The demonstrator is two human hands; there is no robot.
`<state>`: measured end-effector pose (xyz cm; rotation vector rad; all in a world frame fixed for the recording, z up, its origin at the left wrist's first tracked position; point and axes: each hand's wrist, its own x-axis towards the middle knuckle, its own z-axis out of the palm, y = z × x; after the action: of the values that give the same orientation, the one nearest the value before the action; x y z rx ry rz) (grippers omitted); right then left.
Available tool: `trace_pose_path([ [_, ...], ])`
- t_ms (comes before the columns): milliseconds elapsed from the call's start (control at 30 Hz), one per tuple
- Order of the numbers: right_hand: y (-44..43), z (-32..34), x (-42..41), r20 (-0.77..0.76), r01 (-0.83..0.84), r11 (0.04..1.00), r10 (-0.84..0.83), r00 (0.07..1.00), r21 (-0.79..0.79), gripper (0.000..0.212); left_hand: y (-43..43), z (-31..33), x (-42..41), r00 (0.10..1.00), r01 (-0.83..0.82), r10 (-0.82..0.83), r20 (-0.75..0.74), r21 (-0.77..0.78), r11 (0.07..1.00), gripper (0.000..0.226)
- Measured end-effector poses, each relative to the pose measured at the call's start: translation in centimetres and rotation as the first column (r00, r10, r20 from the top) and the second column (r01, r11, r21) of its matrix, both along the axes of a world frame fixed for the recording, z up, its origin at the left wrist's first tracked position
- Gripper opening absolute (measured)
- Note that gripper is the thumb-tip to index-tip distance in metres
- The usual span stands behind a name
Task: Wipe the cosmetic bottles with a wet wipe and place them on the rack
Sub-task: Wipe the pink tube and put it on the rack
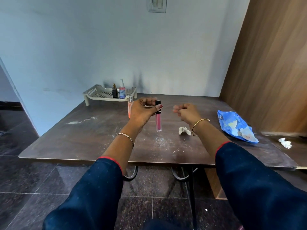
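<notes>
Two bottles (122, 92) stand on the rack (93, 95), a peach bottle (130, 104) waits on the table (83, 130), my left hand (142, 112) pinches the gloss tube (158, 123), and my right hand (187, 113) curls empty near the wipe (184, 131)

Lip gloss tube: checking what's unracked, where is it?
Head view, centre: the lip gloss tube hangs from the left hand, above the table.

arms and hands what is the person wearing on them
Dark navy sleeves with red cuff edges on both arms. Left hand: thin chain bracelet at the wrist, dark red nail polish. Right hand: gold bangle at the wrist.
</notes>
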<state>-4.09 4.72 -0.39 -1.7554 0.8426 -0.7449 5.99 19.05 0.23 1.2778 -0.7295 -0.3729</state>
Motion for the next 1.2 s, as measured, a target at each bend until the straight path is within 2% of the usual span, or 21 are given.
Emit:
trace_pose_path([
  [133, 2.3, 2.6, 2.7, 0.004, -0.146, 0.980, 0.147, 0.989, -0.139, 0.015, 0.8, 1.4, 2.4, 0.999, -0.037, 0.038, 0.039, -0.030, 0.999, 0.035],
  [267, 3.7, 5.3, 7.3, 0.019, -0.249, 0.925, 0.266, 0.964, -0.288, 0.014, 1.9, 3.9, 6.3, 0.983, -0.120, 0.124, 0.132, -0.044, 0.992, 0.033],
  [500, 3.4, 7.8, 16.3, 0.015, -0.279, 0.885, 0.306, 0.952, -0.373, 0.017, 2.9, 7.7, 15.9, 0.858, -0.380, 0.347, 0.378, 0.013, 0.925, 0.027],
  [700, 1.3, 8.0, 23.0, -0.148, -0.354, 0.828, 0.323, 0.935, -0.435, 0.014, 1.3, 6.8, 23.7, 0.815, -0.493, 0.437, 0.381, 0.058, 0.868, 0.025],
  [900, -1.1, 7.1, 26.9, -0.354, -0.482, 0.762, 0.348, 0.868, -0.433, 0.015, -1.0, 3.9, 29.1, 0.772, -0.558, 0.473, 0.423, 0.097, 0.824, 0.026],
  [1200, -3.1, 5.8, 28.7, -0.410, -0.529, 0.738, 0.365, 0.836, -0.420, 0.018, -2.8, 0.6, 32.6, 0.776, -0.564, 0.425, 0.465, 0.211, 0.799, 0.028],
])
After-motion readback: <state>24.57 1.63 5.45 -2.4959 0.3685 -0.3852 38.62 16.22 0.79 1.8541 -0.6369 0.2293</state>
